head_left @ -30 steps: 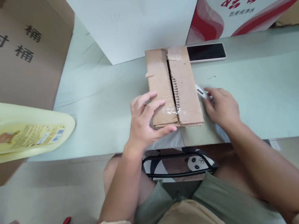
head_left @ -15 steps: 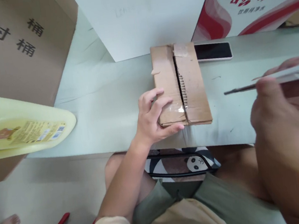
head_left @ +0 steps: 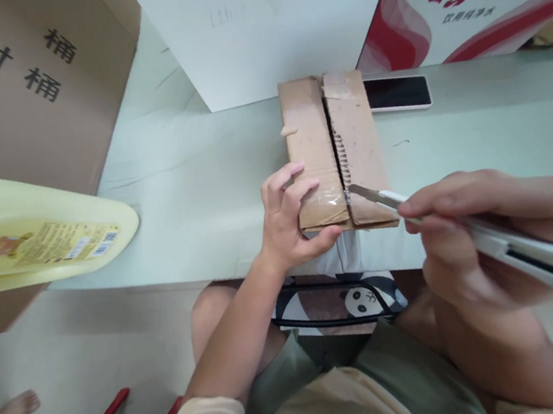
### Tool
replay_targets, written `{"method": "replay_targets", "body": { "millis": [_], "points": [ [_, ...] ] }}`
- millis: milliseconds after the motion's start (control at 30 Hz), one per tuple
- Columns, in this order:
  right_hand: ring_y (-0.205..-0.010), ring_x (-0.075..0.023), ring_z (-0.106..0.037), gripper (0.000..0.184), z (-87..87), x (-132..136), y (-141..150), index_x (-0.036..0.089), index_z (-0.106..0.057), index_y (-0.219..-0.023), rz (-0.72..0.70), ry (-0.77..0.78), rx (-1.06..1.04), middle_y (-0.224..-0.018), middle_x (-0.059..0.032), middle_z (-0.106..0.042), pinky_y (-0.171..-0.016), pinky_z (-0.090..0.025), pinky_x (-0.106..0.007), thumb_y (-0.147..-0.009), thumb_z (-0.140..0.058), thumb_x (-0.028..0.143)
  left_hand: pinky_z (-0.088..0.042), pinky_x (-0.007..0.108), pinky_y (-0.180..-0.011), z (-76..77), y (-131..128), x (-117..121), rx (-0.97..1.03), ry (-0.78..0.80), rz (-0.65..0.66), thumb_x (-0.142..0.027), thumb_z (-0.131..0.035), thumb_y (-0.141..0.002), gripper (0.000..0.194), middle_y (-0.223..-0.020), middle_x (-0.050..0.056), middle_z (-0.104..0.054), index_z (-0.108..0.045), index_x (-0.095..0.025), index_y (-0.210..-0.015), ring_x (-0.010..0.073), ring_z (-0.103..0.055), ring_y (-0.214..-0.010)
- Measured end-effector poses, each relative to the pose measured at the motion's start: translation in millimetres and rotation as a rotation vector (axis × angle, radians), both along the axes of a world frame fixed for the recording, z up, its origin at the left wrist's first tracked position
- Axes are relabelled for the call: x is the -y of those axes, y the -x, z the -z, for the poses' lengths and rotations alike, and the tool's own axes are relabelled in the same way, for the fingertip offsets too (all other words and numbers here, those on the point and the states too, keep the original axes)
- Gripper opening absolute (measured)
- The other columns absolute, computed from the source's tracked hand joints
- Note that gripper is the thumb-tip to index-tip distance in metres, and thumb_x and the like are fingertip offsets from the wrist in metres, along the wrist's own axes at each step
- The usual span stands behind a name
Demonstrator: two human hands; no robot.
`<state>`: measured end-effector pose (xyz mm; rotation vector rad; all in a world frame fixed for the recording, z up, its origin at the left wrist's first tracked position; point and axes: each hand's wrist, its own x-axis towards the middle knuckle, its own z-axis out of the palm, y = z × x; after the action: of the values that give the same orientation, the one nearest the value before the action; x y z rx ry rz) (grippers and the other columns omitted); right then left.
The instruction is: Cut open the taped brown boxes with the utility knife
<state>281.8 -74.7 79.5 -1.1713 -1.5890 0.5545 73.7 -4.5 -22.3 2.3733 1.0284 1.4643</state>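
Observation:
A small cardboard box point(head_left: 308, 136) lies on the pale green tabletop, with a dark torn slit running down its top and clear tape near its front end. My left hand point(head_left: 287, 212) grips the box's front left corner, fingers on top and thumb along the front edge. In my right hand point(head_left: 465, 231) is a white-handled utility knife point(head_left: 492, 241), its fingers wrapped round the handle. The blade's tip is at the slit, near the taped front end; whether it touches the cardboard I cannot tell.
A black-screened phone point(head_left: 398, 93) lies behind the box on the right. At the back stand a white carton point(head_left: 264, 27) and a red-and-white carton point(head_left: 473, 1). To the left are a large brown carton point(head_left: 44, 121) and a yellow bottle point(head_left: 47, 228). Someone's bare foot point(head_left: 26, 403) shows on the floor.
My right hand has swung left with the utility knife, bringing the blade from beside the box to its slit. My left hand keeps its hold on the box.

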Motion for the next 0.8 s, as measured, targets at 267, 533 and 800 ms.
{"method": "replay_targets", "body": {
  "millis": [267,533,800],
  "points": [
    [-0.076,-0.0201,-0.074,0.008,15.0,-7.0,-0.6,0.028,-0.072,-0.098,0.087,-0.058,0.090,-0.087,-0.0029,-0.078,-0.068,-0.058,-0.036,-0.096,-0.075,0.035,-0.048,0.053,-0.116,-4.3,-2.1,6.3,0.010,0.050,0.005,-0.067,-0.043,-0.103,0.058,-0.147,0.019,-0.054,-0.050,-0.022,-0.140,0.0329,-0.056,-0.137],
    [-0.073,-0.0168,-0.073,0.013,9.3,-6.4,5.3,0.027,-0.073,-0.093,0.132,-0.011,0.173,-0.083,0.0002,-0.078,-0.066,-0.058,-0.030,-0.098,-0.072,0.038,-0.047,0.055,-0.116,-5.8,0.8,8.5,-0.024,0.075,-0.002,-0.067,-0.044,-0.103,0.058,-0.151,0.019,-0.053,-0.048,-0.024,-0.143,0.0351,-0.055,-0.141],
    [-0.073,-0.0172,-0.074,0.009,6.3,-1.1,4.5,0.028,-0.074,-0.092,0.106,-0.010,0.158,-0.083,0.0004,-0.079,-0.065,-0.059,-0.030,-0.097,-0.072,0.036,-0.047,0.054,-0.116,-3.5,-2.0,8.0,-0.011,0.047,-0.027,-0.066,-0.044,-0.103,0.057,-0.151,0.018,-0.055,-0.049,-0.025,-0.142,0.0351,-0.056,-0.142]
  ]
}}
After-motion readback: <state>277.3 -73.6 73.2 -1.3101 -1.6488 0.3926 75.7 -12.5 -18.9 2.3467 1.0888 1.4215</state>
